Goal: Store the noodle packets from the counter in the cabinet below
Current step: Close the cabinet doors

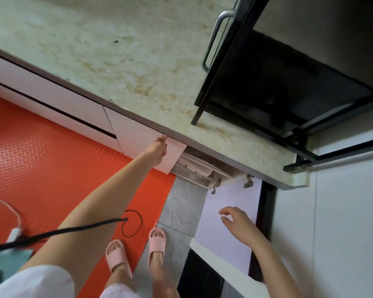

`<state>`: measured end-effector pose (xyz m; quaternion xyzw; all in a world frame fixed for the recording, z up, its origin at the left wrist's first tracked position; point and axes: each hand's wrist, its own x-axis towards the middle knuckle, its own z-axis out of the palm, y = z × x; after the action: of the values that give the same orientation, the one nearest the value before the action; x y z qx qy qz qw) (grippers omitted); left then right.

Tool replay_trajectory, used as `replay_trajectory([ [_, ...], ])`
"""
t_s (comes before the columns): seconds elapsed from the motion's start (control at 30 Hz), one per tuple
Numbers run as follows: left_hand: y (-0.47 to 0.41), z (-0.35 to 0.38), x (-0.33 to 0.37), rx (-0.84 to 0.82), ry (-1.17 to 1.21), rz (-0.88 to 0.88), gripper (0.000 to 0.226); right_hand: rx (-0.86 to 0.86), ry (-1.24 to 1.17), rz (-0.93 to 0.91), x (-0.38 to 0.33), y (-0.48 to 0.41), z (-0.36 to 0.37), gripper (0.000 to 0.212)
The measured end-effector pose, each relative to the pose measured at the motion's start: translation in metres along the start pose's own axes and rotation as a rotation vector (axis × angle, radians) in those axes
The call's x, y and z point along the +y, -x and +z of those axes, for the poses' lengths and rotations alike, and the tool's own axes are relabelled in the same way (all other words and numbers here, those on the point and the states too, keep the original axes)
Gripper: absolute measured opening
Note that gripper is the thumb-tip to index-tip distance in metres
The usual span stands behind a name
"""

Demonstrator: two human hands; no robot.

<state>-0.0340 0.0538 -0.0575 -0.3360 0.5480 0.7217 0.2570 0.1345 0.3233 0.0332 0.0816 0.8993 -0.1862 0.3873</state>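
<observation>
1. Where the left hand (157,150) reaches up, its fingertips (164,138) touch the top edge of the left door (138,134), just under the counter (95,50) lip. Whether they hook over that edge or only press on it cannot be told.
2. Right hand (238,220): fingers spread and loosely curved, holding nothing. It hovers in front of the right door (220,237), and contact cannot be told.
3. Right door: swung wide, with its hinges (248,184) showing at the top. Left door: ajar, near the frame.
4. Cabinet (198,172): open between the two doors. Pale, flat shapes lie inside, too blurred to name.
5. Packets: none shows on the stretch of counter in view. Those pale shapes may be them, though this is not certain.
6. Counter also carries a black rack (278,87) at the right.
7. Floor: an orange mat (41,158) and a black cable (73,230).
8. Step in hand, as a judgement: door handling. With no packet in either hand and none seen on top, this reads as closing up after stowing, though opening cannot be ruled out.
9. Next move calls for: if closing, push the left door flush, then swing the right door in, fingers clear of the hinge side. If opening, pull the left door wide.
</observation>
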Motion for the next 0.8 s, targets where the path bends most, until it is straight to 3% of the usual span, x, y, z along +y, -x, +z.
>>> replay_trajectory([
  [0.13,-0.002,0.002,-0.001,0.017,-0.065,0.011,0.041,0.139,0.112,0.109,0.023,0.006,0.005,0.037],
  [0.27,0.009,-0.003,0.005,0.02,-0.236,0.072,0.058,0.422,0.119,0.351,0.03,0.015,0.016,0.064],
  [0.43,0.036,0.002,0.0,0.016,-0.54,0.051,0.057,0.332,-0.516,0.706,0.046,0.022,0.037,0.09],
  [0.63,0.085,0.024,-0.025,-0.197,-0.62,0.047,0.027,0.27,-0.717,0.646,0.056,0.039,0.037,0.067],
  [0.8,0.125,0.032,-0.047,-0.309,-0.59,-0.029,0.017,0.197,-1.153,0.536,0.04,0.05,0.031,0.031],
])
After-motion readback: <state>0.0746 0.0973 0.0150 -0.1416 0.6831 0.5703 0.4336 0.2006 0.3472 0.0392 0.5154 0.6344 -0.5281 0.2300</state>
